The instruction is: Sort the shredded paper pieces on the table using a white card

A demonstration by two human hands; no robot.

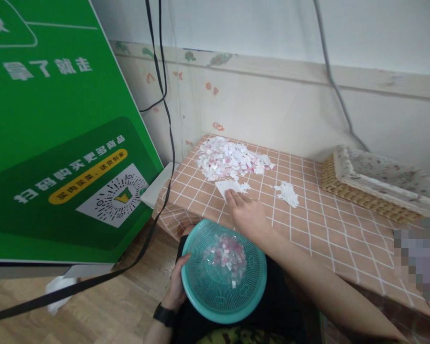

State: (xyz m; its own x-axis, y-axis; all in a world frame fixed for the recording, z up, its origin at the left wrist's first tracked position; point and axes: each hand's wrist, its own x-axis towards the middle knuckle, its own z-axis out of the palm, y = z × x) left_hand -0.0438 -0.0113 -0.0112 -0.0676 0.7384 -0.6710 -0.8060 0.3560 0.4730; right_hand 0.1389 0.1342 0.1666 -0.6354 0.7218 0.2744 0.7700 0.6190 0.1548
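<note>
My left hand [178,283], wearing a dark wristband, grips the left rim of a teal plastic colander [220,317] held over my lap. Inside the colander lie small white and pink paper scraps [226,256]. On the table, my right hand [246,213] is closed on a flat white card [222,187], its fingers pressed together over the card's right side. A few white scraps touch the card's far edge. Just beyond it spreads a large pile of white and pink scraps [229,159]. A smaller white pile [287,193] lies to the right of my right hand.
A brown checked cloth [315,229] covers the table against the wall. A lined wicker basket [365,196] stands at the right. On the left rises a large green panel [39,143], with a black strap [166,191] hanging in front. A blurred patch covers the far right edge.
</note>
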